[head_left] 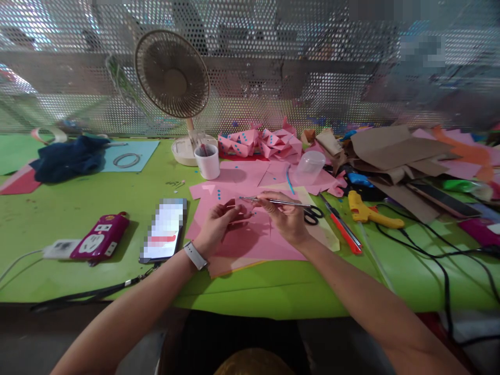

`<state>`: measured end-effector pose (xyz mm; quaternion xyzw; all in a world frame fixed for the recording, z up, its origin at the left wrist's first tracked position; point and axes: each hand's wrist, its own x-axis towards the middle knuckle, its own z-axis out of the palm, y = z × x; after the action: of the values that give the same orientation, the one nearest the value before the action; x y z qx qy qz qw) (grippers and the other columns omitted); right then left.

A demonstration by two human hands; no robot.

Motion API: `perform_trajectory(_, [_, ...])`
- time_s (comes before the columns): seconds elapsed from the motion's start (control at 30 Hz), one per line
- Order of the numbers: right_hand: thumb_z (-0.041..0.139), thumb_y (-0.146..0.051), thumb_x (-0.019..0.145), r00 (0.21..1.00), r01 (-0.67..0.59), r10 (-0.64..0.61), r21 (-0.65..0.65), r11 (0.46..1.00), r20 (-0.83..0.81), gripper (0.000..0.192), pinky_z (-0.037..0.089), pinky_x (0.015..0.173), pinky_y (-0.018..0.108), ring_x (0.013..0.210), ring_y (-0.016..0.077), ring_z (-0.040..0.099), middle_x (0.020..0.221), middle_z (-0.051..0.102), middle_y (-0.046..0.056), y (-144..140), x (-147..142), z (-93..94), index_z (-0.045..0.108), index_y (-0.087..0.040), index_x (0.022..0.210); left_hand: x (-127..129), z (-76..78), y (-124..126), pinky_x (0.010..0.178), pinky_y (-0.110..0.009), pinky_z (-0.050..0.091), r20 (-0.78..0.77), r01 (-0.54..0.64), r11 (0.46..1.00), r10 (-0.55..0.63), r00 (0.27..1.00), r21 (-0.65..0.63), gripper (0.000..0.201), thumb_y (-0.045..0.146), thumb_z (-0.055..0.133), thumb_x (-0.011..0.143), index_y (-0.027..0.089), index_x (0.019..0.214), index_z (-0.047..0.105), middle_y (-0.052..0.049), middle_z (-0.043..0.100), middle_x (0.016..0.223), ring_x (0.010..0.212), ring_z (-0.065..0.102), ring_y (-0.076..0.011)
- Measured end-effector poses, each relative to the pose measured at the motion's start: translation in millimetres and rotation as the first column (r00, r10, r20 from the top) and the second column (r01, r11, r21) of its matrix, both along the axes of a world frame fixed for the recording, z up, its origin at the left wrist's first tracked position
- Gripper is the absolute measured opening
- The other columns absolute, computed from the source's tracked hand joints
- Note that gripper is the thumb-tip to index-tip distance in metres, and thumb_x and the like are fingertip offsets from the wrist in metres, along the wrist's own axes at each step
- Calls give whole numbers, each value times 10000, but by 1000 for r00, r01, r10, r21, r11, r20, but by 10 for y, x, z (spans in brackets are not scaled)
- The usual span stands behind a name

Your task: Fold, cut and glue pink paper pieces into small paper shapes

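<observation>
Right hand (pixel 287 216): pinches tweezers (pixel 269 201), tips pointing left, over pink paper (pixel 250 239). Left hand (pixel 219 221): fingers curled, gripping a small pink piece (pixel 237 212) just above that paper. Scissors (pixel 312 212) beside right hand; phone (pixel 164 230) near left wrist, screen unreadable; cup (pixel 208 161), fan (pixel 174 78) behind. No legible writing

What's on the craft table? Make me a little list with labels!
Left hand: pinches a small pink paper piece
Right hand: holds thin metal tweezers, tips pointing left
Under the hands: pink paper sheets on a green table
Right of the hands: scissors, red cutter, yellow glue gun
Left of the hands: phone, power strip
Behind: white cup, fan, folded pink papers
</observation>
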<state>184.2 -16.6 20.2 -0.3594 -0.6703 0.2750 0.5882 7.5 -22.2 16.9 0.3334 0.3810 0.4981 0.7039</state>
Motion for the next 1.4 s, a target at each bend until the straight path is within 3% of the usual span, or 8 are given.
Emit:
perform_trajectory(0.63, [682, -373, 832, 999, 40, -41, -26, 999, -18, 173, 585, 755, 328, 851, 186, 698, 921, 735, 44, -6, -18, -7, 722, -220, 902, -1, -3, 12, 670, -288, 577, -8, -9, 1000, 10, 1000, 24, 254, 228, 762, 742, 148, 901, 581, -36, 694, 853, 772, 709, -180])
perform_trajectory(0.97, [674, -361, 843, 981, 102, -103, -15, 995, -165, 160, 568, 754, 357, 805, 194, 702, 860, 721, 29, 38, 10, 1, 680, -235, 941, 0, 3, 9, 672, -295, 580, -16, -7, 1000, 8, 1000, 20, 266, 232, 771, 731, 150, 906, 588, -41, 704, 846, 764, 713, -183])
perform_trajectory(1.1, [654, -348, 861, 989, 113, -108, 40, 993, -100, 125, 553, 734, 341, 753, 176, 679, 803, 698, 20, 28, 47, 42, 677, -227, 882, 7, 14, -4, 656, -296, 583, -33, -10, 999, 11, 999, 38, 300, 259, 790, 710, 152, 908, 592, -46, 709, 840, 760, 719, -196])
perform_trajectory(1.2, [612, -363, 891, 987, 158, -155, 85, 984, -35, 162, 548, 797, 353, 809, 176, 683, 896, 707, 30, 30, 80, 67, 678, -244, 979, 12, 20, -12, 641, -284, 580, -48, 14, 998, -11, 999, 69, 291, 296, 803, 694, 145, 866, 622, -49, 708, 823, 753, 720, -203])
perform_trajectory(1.4, [585, -437, 900, 995, 95, -94, 40, 995, -21, 250, 556, 797, 358, 807, 176, 684, 916, 710, 27, 64, 124, 63, 681, -268, 1058, 21, 14, -20, 643, -292, 582, -99, 56, 993, -46, 994, 106, 234, 293, 786, 715, 124, 828, 670, -88, 718, 849, 757, 717, -211])
